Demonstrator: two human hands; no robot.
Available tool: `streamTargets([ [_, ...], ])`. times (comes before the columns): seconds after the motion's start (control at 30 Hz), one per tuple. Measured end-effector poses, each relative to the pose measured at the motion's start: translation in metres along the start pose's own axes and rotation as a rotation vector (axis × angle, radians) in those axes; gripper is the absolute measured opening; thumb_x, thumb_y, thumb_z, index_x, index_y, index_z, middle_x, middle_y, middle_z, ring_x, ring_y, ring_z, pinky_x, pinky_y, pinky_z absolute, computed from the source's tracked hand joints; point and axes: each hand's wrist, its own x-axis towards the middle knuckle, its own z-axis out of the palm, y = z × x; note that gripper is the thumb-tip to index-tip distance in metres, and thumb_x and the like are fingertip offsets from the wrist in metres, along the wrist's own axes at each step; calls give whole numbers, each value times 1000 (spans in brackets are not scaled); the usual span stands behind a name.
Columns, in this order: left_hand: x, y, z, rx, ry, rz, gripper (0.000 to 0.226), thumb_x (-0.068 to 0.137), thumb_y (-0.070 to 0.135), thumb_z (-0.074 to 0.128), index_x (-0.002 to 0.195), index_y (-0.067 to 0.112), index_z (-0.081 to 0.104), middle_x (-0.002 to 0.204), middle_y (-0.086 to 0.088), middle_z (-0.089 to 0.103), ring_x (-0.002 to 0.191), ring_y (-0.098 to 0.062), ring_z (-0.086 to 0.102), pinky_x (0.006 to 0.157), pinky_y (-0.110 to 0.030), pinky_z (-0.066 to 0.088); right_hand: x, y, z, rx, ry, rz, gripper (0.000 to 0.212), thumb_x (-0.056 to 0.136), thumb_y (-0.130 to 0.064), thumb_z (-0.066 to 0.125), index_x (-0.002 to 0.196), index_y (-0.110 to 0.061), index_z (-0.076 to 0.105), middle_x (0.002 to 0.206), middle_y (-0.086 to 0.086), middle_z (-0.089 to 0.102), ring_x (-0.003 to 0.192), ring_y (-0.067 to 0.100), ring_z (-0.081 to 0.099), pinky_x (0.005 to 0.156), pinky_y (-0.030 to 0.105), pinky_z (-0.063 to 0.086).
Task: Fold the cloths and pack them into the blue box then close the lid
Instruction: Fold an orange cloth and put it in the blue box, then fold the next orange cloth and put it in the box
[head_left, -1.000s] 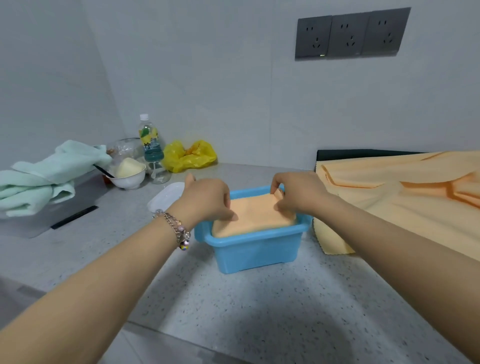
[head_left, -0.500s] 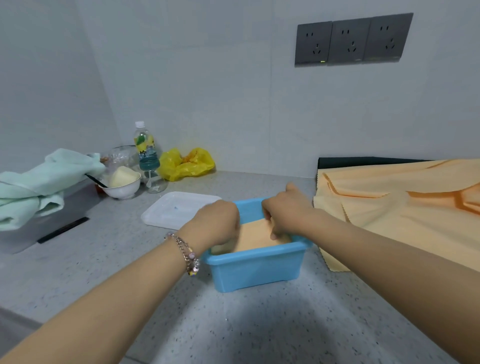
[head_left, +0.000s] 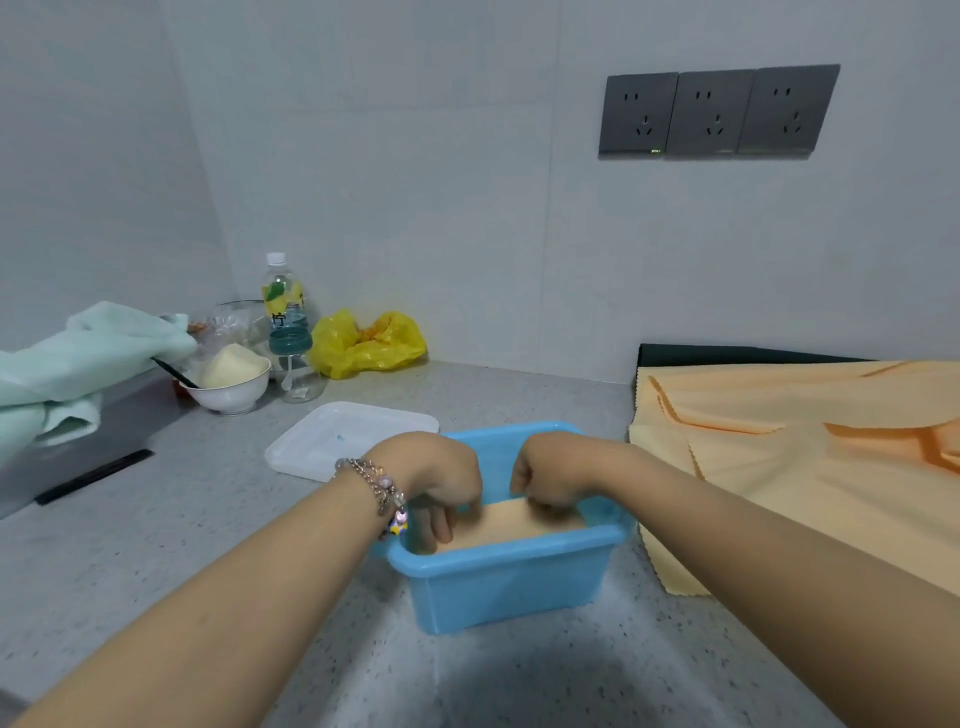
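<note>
1. Now, the grey speckled counter (head_left: 171, 525) spreads across the whole view, right up to the wall
2. Over on the right, a heap of orange cloths (head_left: 810, 467) lies spread out, loose and unfolded, its near edge just beside the box
3. Front and centre sits the blue box (head_left: 506, 587), lid off, with a folded orange cloth (head_left: 511, 522) down inside it
4. The white lid (head_left: 332, 441) lies flat on the counter behind and to the left of the box
5. Left hand (head_left: 439, 475), bracelet at the wrist, reaches into the box, fingers curled down against the folded cloth at its left end, pushing it in
6. Right hand (head_left: 550, 475) is in there too, knuckles bent, fingertips tucked onto the cloth's right part; whether it pinches or only presses, I cannot tell
</note>
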Motion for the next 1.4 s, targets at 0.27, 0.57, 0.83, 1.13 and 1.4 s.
streamTargets([
  [0.27, -2, 6, -5, -207, -48, -59, 49, 100, 21, 26, 139, -8, 28, 132, -36, 44, 115, -46, 53, 97, -48, 46, 12, 2, -10, 344, -283, 122, 33, 98, -8, 40, 127, 2, 51, 116, 22, 52, 98, 30, 53, 95, 48, 48],
  [0.57, -3, 7, -2, -216, -32, -14, 47, 99, 26, 29, 139, 3, 35, 131, -35, 45, 113, -45, 55, 97, -47, 47, 3, 0, -8, 420, -219, 113, 34, 96, -8, 45, 128, 4, 50, 119, 20, 55, 98, 25, 54, 96, 39, 49],
  [0.83, -36, 25, 4, -312, 333, 252, 30, 94, 15, 40, 105, -5, 59, 88, -17, 68, 79, -33, 70, 73, -40, 59, -44, 14, -30, 628, 92, -24, 24, 93, 0, 47, 108, -5, 64, 87, 9, 63, 82, 19, 59, 81, 28, 52],
  [1.13, -73, 95, 56, -185, 648, 525, 19, 86, 18, 48, 75, 13, 62, 71, -9, 57, 67, -21, 49, 63, -29, 41, -124, 72, -26, 748, 348, -64, 23, 88, 1, 50, 105, -2, 65, 89, 7, 64, 81, 15, 58, 79, 28, 51],
  [1.4, -49, 155, 122, -169, 548, 626, 23, 86, 17, 48, 69, 13, 63, 71, -2, 63, 69, -20, 55, 60, -26, 41, -163, 155, 6, 753, 397, 68, 25, 87, -4, 54, 106, -13, 67, 93, 3, 66, 85, 13, 59, 80, 27, 51],
])
